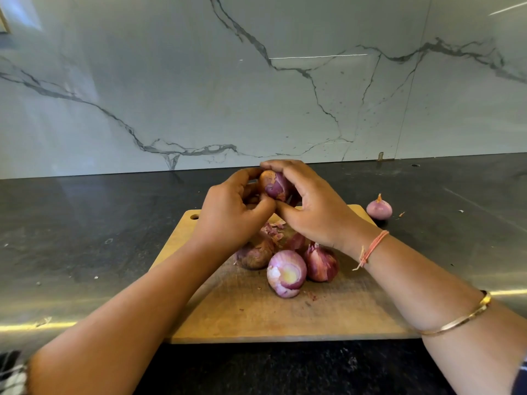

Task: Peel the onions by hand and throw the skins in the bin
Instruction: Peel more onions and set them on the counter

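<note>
Cutting board [222,315] lies on counter [85,238], before the wall [171,81]. Three onions [286,273] sit clustered mid-board. One onion [379,208] lies off-board, right, on the counter.

the onion [274,186] shows only as a strip between the left grip [228,213] and the right grip [310,208]. fingers cover its far side and underside, and whether a skin is pinched there cannot be told. just below the left grip's wrist, a brownish onion [255,255] is half hidden, and the skins [273,230] between both wrists vanish under them. the board [228,309] loses much of its far edge behind both grips. right of the right grip, specks [401,214] on the desk [85,238] are too small to name. both forearms [128,323] run off the bottom edge.
</note>
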Demonstrator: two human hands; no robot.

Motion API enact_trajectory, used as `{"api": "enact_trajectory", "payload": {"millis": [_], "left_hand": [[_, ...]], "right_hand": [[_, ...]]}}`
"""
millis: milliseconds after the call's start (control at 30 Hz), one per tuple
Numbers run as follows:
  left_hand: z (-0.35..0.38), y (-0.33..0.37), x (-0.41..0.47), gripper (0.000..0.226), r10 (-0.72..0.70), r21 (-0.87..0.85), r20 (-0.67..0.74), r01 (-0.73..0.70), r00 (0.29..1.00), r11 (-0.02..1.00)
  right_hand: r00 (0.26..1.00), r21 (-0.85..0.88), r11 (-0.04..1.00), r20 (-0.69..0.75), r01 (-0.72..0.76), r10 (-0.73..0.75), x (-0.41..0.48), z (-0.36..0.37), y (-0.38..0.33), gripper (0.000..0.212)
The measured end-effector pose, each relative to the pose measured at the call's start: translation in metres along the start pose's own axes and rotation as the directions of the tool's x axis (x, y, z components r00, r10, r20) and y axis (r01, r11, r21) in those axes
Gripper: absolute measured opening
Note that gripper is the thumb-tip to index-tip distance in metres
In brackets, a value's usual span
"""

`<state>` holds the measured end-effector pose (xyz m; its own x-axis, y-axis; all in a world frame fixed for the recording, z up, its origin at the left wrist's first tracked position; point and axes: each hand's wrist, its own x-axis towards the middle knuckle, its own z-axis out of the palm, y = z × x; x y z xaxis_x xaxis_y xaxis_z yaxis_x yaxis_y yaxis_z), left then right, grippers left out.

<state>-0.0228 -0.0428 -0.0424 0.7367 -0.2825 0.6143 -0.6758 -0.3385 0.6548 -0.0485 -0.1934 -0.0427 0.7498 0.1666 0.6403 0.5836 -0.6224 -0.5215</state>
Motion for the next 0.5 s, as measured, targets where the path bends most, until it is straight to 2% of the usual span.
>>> {"api": "enact_trajectory", "payload": {"millis": [367, 500], "left_hand": [[-0.0009, -0.0017, 0.0018, 0.042, 0.048, 0.199, 0.018, -0.051, 0.999, 0.979], [-0.0040, -0.0042, 0.0026, 0.034, 0.069, 0.230, 0.007, -0.068, 0.998, 0.971]], "right_hand": [[0.999, -0.014, 0.999, 0.002, -0.045, 0.045, -0.0017, -0.0028, -0.0057, 0.052], [0.998, 0.034, 0.997, 0.000, -0.063, 0.063, -0.0022, -0.0041, -0.0075, 0.050]]}}
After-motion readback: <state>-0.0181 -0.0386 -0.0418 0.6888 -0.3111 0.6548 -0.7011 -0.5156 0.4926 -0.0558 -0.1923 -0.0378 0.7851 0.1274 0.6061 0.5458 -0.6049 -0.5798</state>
